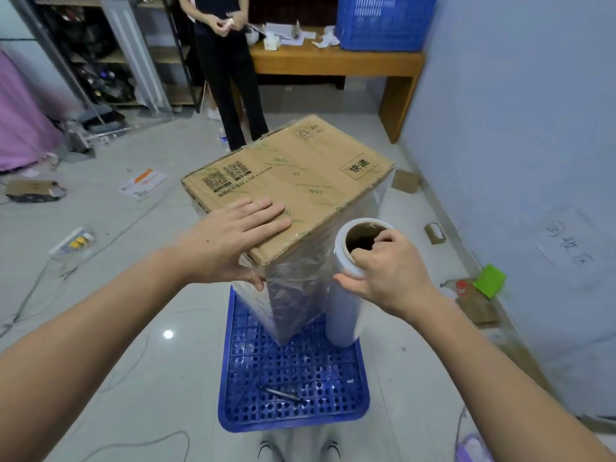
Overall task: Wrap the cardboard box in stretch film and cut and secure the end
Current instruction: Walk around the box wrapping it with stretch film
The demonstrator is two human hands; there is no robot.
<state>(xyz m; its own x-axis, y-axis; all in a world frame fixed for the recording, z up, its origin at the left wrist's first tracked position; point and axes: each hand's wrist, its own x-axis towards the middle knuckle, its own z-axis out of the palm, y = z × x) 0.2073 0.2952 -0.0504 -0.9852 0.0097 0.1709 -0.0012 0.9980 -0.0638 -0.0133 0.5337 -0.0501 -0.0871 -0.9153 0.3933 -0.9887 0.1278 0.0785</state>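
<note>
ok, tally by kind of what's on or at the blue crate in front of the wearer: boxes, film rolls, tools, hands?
Cardboard box: 1
Stretch film roll: 1
Dark pen-like tool lying on the blue crate: 1, too small to identify
Hands: 2, left hand flat on the box top, right hand gripping the roll's top
Total: 5

Single head-worn wide-angle view, forward and steeply down, close over the cardboard box (286, 181) and floor.

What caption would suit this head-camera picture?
Left hand steadies a film-wrapped brown cardboard box while right hand grips an upright white stretch-film roll.
</note>
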